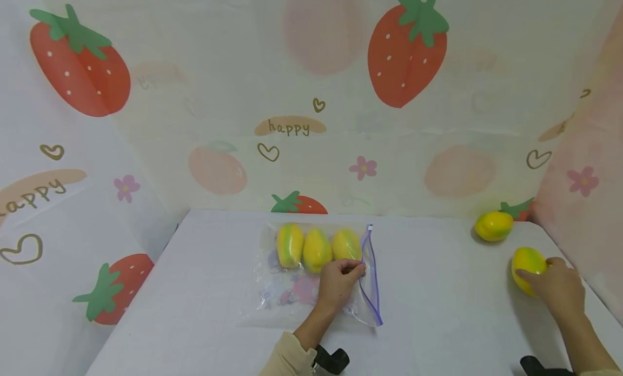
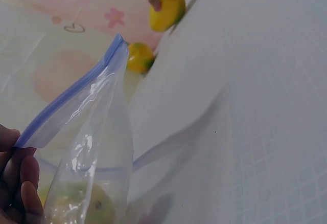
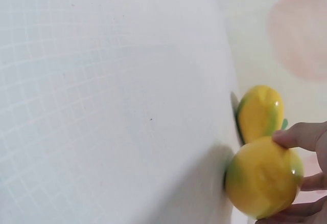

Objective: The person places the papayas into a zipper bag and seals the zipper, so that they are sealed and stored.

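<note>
A clear zip bag with a purple zip edge lies on the white table, its mouth facing right. Three yellow-green mangoes are inside it, along its far side. My left hand pinches the bag's edge at the mouth between thumb and fingers, and in the left wrist view the film is raised there. At the right, my right hand grips another mango, thumb on one side and fingers on the other. Whether this mango touches the table I cannot tell. Just beyond it sits a loose mango.
Behind the table stands a backdrop printed with strawberries, hearts and flowers. Side panels rise at the left and right, the right-hand one close to my right hand. A black strap piece shows at my left wrist.
</note>
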The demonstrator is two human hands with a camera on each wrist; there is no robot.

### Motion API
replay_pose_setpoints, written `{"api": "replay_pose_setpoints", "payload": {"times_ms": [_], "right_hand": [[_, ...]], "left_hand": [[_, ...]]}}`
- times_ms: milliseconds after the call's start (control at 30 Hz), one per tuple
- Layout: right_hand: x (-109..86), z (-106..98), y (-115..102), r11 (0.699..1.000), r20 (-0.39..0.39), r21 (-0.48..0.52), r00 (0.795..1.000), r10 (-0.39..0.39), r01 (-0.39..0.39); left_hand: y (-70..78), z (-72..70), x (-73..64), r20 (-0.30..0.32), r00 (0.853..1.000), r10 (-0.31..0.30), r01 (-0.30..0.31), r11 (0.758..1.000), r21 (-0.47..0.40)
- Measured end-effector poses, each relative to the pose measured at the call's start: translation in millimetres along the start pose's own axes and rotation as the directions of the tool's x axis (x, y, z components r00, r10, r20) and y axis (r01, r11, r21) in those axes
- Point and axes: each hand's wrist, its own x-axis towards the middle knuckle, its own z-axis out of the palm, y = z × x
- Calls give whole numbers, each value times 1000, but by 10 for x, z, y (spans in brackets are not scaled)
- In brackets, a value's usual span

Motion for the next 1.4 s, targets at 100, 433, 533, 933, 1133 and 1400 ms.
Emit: {"api": "replay_pose_setpoints", "payload": {"times_ms": [100,433,533,933,1133,1400], "right_hand": [[-5,3,8,1000,19,-2,1000,21,-21],[-68,-98,-44,998,121,41,991,-49,45],[-77,-126,-71,996,175,53,981,-83,75],[-126,-115,-233,968,266,116,932,-246,222],[-158,-92,-330,953,263,136,918,-298,270],[-216,-74,-455,937,279,148,895,-347,317]], "left_hand": [[5,5,-9,1,1000,-1,1,1000,2],[28,-7,-7,-7,1000,-3,3,1000,2],[32,-11,-9,-8,1000,-1,2,1000,5],[34,-14,-8,-14,1000,3,-3,1000,10],[19,-8,2,-17,1000,7,-6,1000,12],[39,-7,-4,-14,1000,-7,7,1000,5]]}}
